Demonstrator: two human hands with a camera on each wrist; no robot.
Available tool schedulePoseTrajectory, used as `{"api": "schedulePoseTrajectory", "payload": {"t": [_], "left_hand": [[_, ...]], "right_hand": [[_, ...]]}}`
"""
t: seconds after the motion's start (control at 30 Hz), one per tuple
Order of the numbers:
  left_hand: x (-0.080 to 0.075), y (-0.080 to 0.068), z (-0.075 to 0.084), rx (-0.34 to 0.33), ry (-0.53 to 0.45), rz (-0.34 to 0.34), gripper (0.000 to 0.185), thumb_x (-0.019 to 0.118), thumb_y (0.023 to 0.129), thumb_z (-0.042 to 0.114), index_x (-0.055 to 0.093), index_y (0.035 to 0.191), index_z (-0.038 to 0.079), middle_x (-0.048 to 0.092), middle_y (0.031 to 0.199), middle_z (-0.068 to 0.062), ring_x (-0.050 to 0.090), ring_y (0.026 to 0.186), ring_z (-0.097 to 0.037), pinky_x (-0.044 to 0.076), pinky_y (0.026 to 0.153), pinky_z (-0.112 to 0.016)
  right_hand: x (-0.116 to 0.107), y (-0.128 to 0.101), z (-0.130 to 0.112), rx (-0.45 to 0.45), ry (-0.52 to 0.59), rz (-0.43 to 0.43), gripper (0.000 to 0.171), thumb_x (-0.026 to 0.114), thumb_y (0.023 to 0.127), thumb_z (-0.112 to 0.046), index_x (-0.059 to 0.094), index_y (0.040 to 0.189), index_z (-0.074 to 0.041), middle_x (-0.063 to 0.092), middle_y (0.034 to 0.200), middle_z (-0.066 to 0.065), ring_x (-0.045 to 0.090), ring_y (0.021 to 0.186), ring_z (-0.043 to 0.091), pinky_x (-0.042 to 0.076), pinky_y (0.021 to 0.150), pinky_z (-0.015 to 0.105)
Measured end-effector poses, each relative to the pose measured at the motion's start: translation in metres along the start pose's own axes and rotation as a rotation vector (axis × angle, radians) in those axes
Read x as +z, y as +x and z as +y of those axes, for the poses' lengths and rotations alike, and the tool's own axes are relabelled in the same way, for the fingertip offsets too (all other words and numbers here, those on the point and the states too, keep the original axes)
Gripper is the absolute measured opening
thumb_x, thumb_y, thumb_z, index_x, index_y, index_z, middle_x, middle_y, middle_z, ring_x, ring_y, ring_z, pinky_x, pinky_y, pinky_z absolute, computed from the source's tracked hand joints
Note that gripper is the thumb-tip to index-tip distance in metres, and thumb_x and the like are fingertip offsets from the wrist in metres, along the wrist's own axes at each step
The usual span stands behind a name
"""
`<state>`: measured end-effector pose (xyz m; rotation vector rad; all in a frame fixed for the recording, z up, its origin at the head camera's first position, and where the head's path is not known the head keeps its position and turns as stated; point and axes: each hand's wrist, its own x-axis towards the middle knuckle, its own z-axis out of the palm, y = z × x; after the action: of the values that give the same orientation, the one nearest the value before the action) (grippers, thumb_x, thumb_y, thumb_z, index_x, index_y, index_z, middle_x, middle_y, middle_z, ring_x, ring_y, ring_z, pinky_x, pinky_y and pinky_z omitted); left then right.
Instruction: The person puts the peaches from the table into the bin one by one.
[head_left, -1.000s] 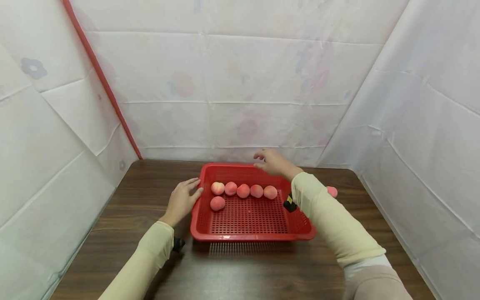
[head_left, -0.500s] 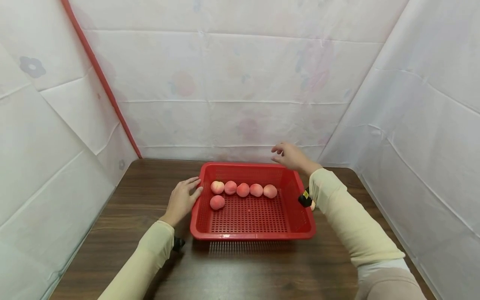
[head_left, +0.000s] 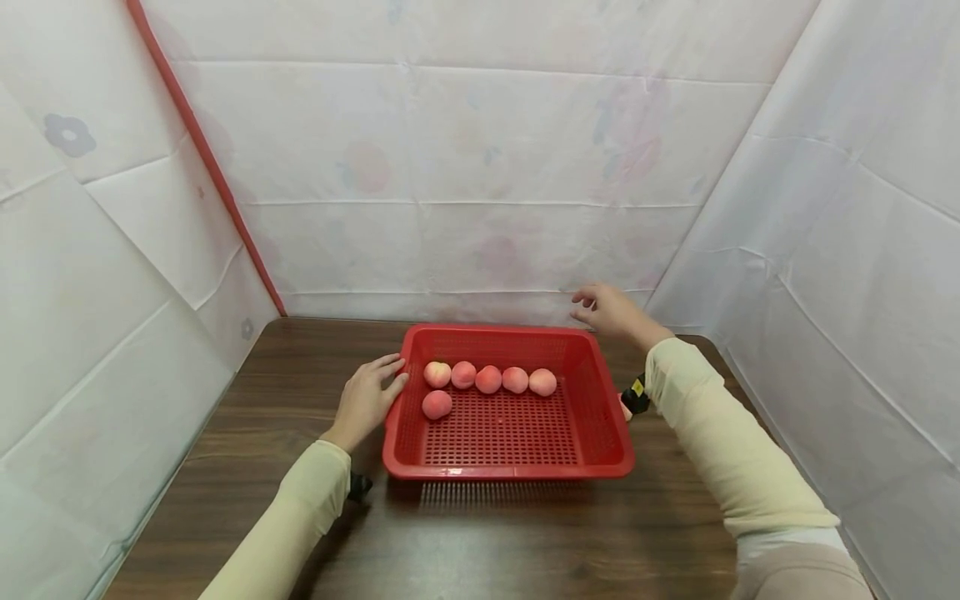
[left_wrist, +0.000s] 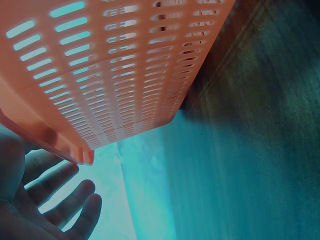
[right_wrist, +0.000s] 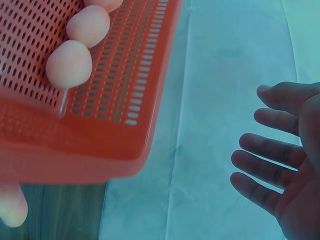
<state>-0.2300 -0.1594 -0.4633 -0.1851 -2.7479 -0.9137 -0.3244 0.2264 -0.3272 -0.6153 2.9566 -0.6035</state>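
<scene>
Left hand (head_left: pixel 367 398) touches slotted red plastic basket (head_left: pixel 600 417) of round peaches (head_left: pixel 489 379)

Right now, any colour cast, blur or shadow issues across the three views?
Head view: sharp, neutral colour, soft shadow under the red basket. Left wrist view: strong teal cast, basket looks orange, left hand backlit. Right wrist view: same teal cast, peaches slightly soft, right hand dark.

Glossy perforated plastic basket (head_left: pixel 600 392) (seemingly); matt wood-grain table (head_left: pixel 300 367).
</scene>
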Motion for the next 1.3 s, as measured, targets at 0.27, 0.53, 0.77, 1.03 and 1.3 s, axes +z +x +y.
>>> {"api": "schedulePoseTrajectory", "payload": {"t": [0.27, 0.53, 0.77, 1.03, 1.3], "left_hand": [[0.000, 0.000, 0.000, -0.003, -0.004, -0.007, 0.042, 0.064, 0.094, 0.024, 0.062, 0.130, 0.003, 0.059, 0.138, -0.014, 0.053, 0.125, -0.039, 0.040, 0.105, -0.058], [0.000, 0.000, 0.000, -0.006, 0.001, -0.005, 0.042, 0.064, 0.094, 0.024, 0.062, 0.131, 0.004, 0.059, 0.138, -0.013, 0.053, 0.125, -0.038, 0.040, 0.105, -0.058], [0.001, 0.000, 0.000, -0.008, 0.008, -0.008, 0.042, 0.064, 0.094, 0.024, 0.061, 0.131, 0.004, 0.059, 0.138, -0.013, 0.053, 0.125, -0.038, 0.040, 0.105, -0.058], [0.001, 0.000, 0.000, -0.009, 0.007, -0.002, 0.042, 0.064, 0.094, 0.024, 0.062, 0.131, 0.005, 0.059, 0.138, -0.013, 0.054, 0.125, -0.038, 0.041, 0.104, -0.058], [0.002, 0.000, -0.001, -0.014, 0.003, -0.004, 0.042, 0.064, 0.094, 0.024, 0.062, 0.131, 0.005, 0.059, 0.138, -0.013, 0.053, 0.125, -0.038, 0.041, 0.104, -0.058]], "right_hand": [[-0.001, -0.012, 0.022, 0.017, -0.007, 0.012, 0.034, 0.059, 0.096, -0.024, 0.064, 0.118, 0.002, 0.063, 0.113, 0.023, 0.060, 0.106, 0.037, 0.050, 0.090, 0.052], [0.002, -0.023, 0.043, 0.046, 0.000, 0.008, 0.033, 0.059, 0.096, -0.024, 0.066, 0.115, 0.002, 0.065, 0.110, 0.024, 0.062, 0.102, 0.037, 0.050, 0.086, 0.052], [0.004, -0.034, 0.058, 0.073, -0.023, -0.010, 0.029, 0.059, 0.096, -0.021, 0.066, 0.113, 0.001, 0.067, 0.104, 0.022, 0.063, 0.097, 0.035, 0.051, 0.083, 0.051], [0.016, -0.043, 0.076, 0.081, -0.021, -0.037, 0.026, 0.063, 0.093, -0.017, 0.067, 0.110, 0.003, 0.068, 0.096, 0.018, 0.064, 0.090, 0.031, 0.051, 0.080, 0.048], [0.027, -0.050, 0.089, 0.117, -0.015, -0.095, 0.029, 0.064, 0.091, -0.016, 0.065, 0.112, 0.003, 0.068, 0.095, 0.017, 0.064, 0.090, 0.029, 0.052, 0.080, 0.047]]}}
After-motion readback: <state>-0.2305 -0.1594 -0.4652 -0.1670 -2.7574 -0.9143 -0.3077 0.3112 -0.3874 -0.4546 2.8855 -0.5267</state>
